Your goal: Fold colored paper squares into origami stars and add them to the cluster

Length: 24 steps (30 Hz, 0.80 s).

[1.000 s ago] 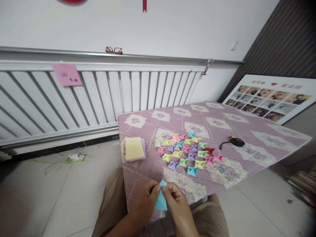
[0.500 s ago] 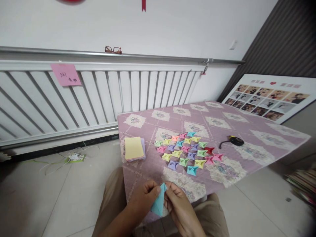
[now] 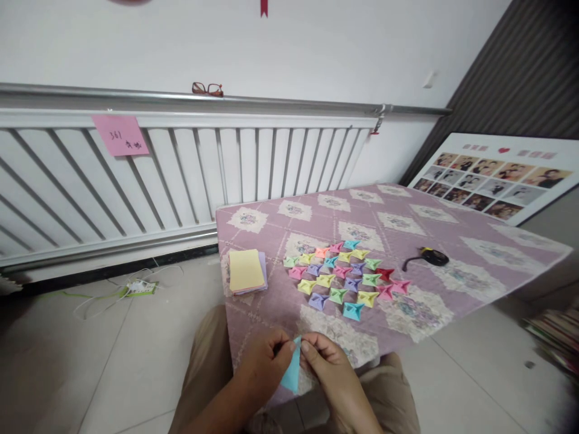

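At the bottom centre, the folded sheet (image 3: 292, 371) is showing light blue. Around the middle, the paper figures (image 3: 353, 284) are mixing yellow, pink, green, purple, orange and blue, with 1 showing deep red. Left of centre, the paper stack (image 3: 245, 270) is presenting pale yellow on top and lilac at its right edge. Across centre and right, the counter cloth (image 3: 271, 313) is displaying mauve with cream, floral diamonds.

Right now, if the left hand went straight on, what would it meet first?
Past the blue paper it holds, the left hand would probably meet the right hand first; exact depth is unclear.
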### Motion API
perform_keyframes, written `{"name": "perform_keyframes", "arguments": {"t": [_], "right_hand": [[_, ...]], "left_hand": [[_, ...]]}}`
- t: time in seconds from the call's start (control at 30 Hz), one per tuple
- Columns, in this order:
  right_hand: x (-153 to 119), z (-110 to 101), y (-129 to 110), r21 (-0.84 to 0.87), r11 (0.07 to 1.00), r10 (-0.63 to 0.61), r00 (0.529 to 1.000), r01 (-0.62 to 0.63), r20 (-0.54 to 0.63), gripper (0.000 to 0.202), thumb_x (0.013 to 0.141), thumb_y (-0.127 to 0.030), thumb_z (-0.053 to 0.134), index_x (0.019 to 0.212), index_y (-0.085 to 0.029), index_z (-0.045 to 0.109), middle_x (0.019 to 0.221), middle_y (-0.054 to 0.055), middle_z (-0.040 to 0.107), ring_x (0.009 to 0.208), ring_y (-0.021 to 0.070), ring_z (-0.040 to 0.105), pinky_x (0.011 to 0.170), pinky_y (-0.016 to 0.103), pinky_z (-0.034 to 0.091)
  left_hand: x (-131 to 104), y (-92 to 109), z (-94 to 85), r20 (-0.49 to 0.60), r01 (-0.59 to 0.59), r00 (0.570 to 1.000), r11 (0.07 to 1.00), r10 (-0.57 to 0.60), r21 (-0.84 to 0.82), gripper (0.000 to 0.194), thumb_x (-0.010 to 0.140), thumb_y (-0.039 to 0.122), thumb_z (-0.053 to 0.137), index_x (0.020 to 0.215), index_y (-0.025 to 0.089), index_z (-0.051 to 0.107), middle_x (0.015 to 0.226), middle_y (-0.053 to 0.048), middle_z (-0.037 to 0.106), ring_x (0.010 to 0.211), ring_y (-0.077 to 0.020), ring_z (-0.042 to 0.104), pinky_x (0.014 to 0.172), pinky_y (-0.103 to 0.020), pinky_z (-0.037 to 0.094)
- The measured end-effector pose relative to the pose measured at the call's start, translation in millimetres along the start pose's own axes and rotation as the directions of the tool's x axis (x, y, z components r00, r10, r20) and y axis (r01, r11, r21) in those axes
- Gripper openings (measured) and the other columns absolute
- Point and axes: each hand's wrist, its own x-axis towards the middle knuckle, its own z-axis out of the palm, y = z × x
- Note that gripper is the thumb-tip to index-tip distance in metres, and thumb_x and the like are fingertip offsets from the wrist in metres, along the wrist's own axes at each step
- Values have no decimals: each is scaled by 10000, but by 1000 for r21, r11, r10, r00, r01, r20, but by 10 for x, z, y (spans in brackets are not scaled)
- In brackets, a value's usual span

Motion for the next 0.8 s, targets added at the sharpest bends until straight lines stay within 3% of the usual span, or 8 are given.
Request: {"name": "perform_keyframes", "arguments": {"t": [0.27, 0.53, 0.8], "right_hand": [[-10, -8, -34, -82, 996, -45, 999, 44, -8, 371, 676, -550, 716, 660, -189, 635, 548, -54, 459, 543, 102, 380, 545, 224, 331], [-58, 24, -20, 118, 990, 77, 997, -75, -20, 374, 674, -549, 733, 733, -190, 648, 657, -21, 560, 635, 120, 501, 646, 249, 435], [-33, 51, -34, 10, 1000, -12, 1000, 12, -4, 351, 663, -509, 749, 664, -190, 604, 556, -65, 450, 523, 86, 382, 520, 206, 323]], "left_hand": [[-32, 24, 13, -14, -5, 1000, 999, 5, 41, 232, 813, 314, 489, 618, 189, 502, 570, 42, 455, 574, -123, 423, 536, -245, 278], [-24, 0, 22, 1, 18, 1000, 999, -18, -37, 232, 820, 326, 469, 633, 191, 492, 578, 46, 429, 565, -119, 397, 523, -236, 293], [-24, -53, 44, -12, -29, 999, 997, 30, 65, 245, 833, 324, 475, 645, 179, 535, 591, 31, 496, 581, -121, 438, 538, -242, 293]]}}
